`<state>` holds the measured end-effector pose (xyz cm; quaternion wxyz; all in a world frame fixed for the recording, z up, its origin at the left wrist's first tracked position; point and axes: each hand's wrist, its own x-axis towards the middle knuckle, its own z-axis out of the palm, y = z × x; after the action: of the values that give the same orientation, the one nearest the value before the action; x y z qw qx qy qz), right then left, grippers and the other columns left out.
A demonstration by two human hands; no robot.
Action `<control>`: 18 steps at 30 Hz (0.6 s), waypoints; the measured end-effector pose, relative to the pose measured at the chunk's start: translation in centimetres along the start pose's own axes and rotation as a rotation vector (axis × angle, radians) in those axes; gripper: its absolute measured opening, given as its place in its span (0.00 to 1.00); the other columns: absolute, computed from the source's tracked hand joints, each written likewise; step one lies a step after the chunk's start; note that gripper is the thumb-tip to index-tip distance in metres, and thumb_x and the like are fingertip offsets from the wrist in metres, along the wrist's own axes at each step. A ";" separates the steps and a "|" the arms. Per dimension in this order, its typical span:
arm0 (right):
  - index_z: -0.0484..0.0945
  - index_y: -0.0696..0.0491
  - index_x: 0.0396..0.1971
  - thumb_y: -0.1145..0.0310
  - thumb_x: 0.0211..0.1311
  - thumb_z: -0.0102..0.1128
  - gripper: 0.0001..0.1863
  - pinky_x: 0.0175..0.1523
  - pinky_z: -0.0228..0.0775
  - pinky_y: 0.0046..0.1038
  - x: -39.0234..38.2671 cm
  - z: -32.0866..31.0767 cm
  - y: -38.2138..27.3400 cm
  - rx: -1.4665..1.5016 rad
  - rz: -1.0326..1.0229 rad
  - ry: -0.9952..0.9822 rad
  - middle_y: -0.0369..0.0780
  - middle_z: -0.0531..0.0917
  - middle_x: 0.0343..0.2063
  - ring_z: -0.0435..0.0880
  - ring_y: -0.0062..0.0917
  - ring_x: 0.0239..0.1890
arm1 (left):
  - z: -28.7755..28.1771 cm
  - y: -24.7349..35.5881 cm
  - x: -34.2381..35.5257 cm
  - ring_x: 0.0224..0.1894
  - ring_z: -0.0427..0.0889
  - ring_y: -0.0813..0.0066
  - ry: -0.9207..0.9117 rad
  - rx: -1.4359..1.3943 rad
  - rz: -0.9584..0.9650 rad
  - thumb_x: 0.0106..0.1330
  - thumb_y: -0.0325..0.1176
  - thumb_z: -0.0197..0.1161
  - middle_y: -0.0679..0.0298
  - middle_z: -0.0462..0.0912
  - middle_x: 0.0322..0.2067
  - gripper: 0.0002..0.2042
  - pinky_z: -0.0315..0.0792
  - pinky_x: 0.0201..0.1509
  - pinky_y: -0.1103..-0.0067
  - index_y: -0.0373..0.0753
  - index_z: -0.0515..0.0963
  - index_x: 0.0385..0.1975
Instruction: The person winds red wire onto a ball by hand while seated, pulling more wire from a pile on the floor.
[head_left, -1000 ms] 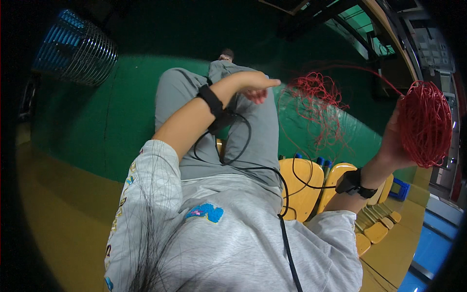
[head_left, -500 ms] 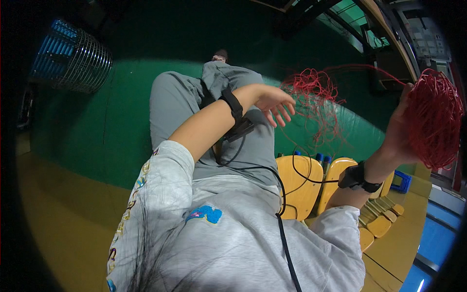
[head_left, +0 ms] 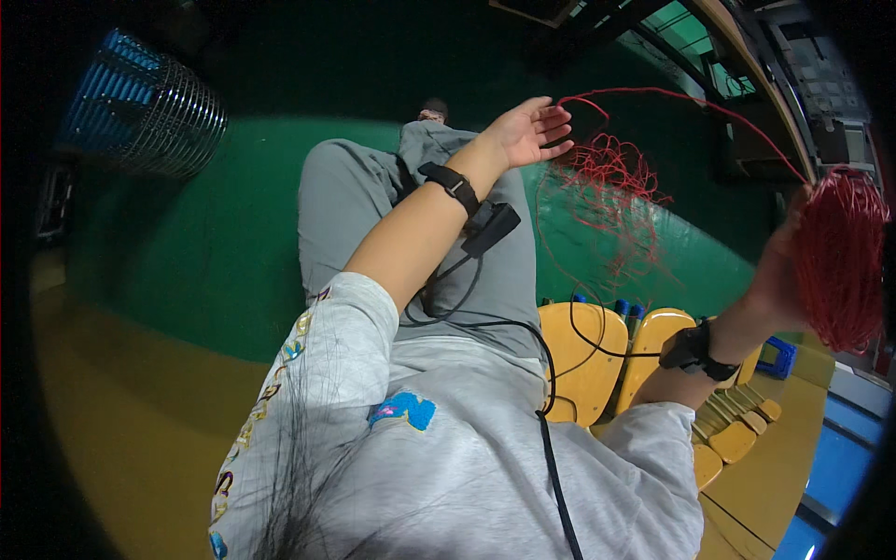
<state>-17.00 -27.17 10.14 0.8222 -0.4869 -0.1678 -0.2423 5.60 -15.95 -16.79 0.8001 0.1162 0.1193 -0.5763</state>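
My right hand (head_left: 777, 271), at the far right, is wrapped round a thick bundle of red wire (head_left: 845, 261). A single red strand (head_left: 686, 93) arches from that bundle to my left hand (head_left: 534, 135), meeting it by the thumb and forefinger, then bends back toward a loose tangle of red wire (head_left: 611, 173). My left hand is raised in front of my knees, its fingers stretched and apart; whether the strand rests on the hand or passes just behind it I cannot tell. Fingers of my right hand are partly hidden behind the bundle.
Yellow wooden chair seats (head_left: 583, 359) stand to my right, beside a blue plastic stool (head_left: 777, 357). A black cable (head_left: 549, 448) runs over my shirt. Stacked stools with metal rings (head_left: 177, 121) stand far left on the green floor (head_left: 224, 233).
My left hand has moved up and away from my lap and turned its palm outward, the red strand now reaching it. My right hand and the bundle have shifted slightly right and down.
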 end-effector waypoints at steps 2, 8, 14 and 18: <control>0.62 0.51 0.59 0.46 0.40 0.69 0.45 0.64 0.58 0.47 -0.2 0.4 0.5 -0.075 -0.082 0.115 0.49 0.65 0.57 0.61 0.47 0.61 | 0.9 0.3 0.1 0.47 0.75 0.65 -0.128 0.165 -0.049 0.62 0.41 0.58 0.59 0.77 0.42 0.14 0.69 0.55 0.59 0.36 0.72 0.38; 0.62 0.50 0.59 0.45 0.44 0.65 0.43 0.65 0.53 0.48 -1.4 0.7 0.3 -0.114 -0.212 0.314 0.49 0.64 0.58 0.60 0.47 0.62 | 3.2 0.0 1.7 0.43 0.77 0.66 0.026 -0.006 0.039 0.57 0.38 0.65 0.66 0.79 0.34 0.09 0.70 0.55 0.62 0.41 0.76 0.31; 0.62 0.51 0.59 0.45 0.49 0.61 0.40 0.68 0.44 0.51 -2.9 -1.1 -0.7 0.130 -0.095 0.213 0.50 0.65 0.58 0.62 0.47 0.61 | 5.2 -4.9 -0.2 0.48 0.75 0.70 -0.233 1.119 -0.240 0.56 0.32 0.60 0.62 0.77 0.42 0.14 0.73 0.51 0.69 0.38 0.75 0.42; 0.62 0.53 0.59 0.46 0.50 0.61 0.40 0.68 0.46 0.49 -1.7 -0.5 -0.2 0.170 -0.073 0.106 0.50 0.64 0.58 0.61 0.46 0.62 | 4.0 -6.4 -1.5 0.53 0.70 0.74 -0.558 1.373 -0.434 0.54 0.28 0.57 0.64 0.75 0.49 0.27 0.62 0.58 0.72 0.42 0.64 0.57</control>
<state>-18.52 -27.30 9.17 0.8588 -0.3955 -0.1619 -0.2825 -0.71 -17.86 -12.79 0.4183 0.4109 -0.4509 -0.6730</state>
